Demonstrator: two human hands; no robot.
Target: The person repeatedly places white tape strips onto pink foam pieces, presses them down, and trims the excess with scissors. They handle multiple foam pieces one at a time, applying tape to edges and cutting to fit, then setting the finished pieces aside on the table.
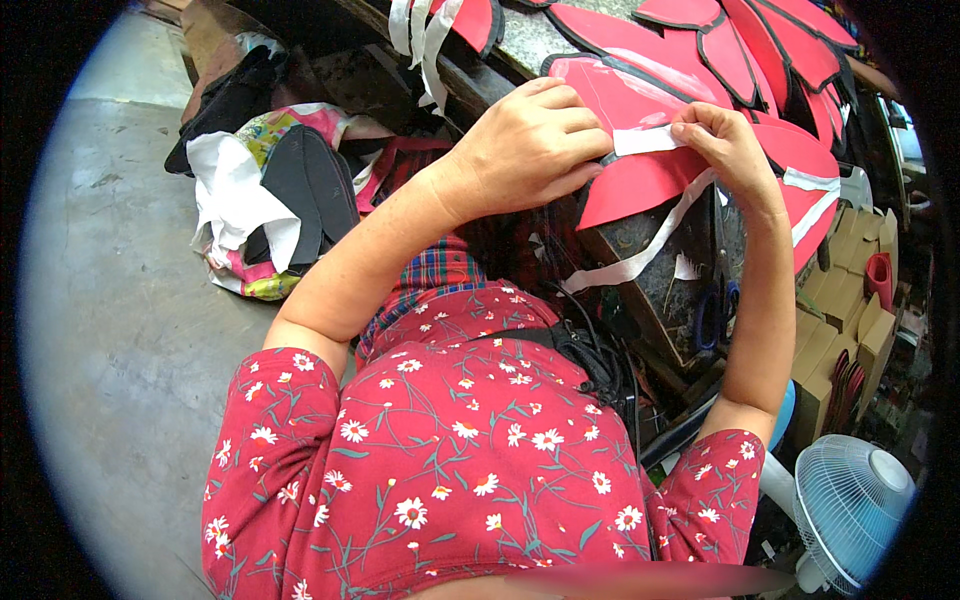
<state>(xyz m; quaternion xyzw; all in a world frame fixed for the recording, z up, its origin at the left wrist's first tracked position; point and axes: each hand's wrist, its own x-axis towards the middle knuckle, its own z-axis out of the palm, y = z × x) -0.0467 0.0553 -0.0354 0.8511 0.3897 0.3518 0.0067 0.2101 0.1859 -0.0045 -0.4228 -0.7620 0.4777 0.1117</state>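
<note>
Right grip pinching white strip by its right end. Left grip curled at strip's other end; whether clasping, cannot tell. Strip lies against red piece, over table. Black-edged red panels beyond.

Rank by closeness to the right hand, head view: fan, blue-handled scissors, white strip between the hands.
1. White strip: pinched by the right hand.
2. Blue-handled scissors: below it, left of the forearm.
3. Fan: lower right.
</note>
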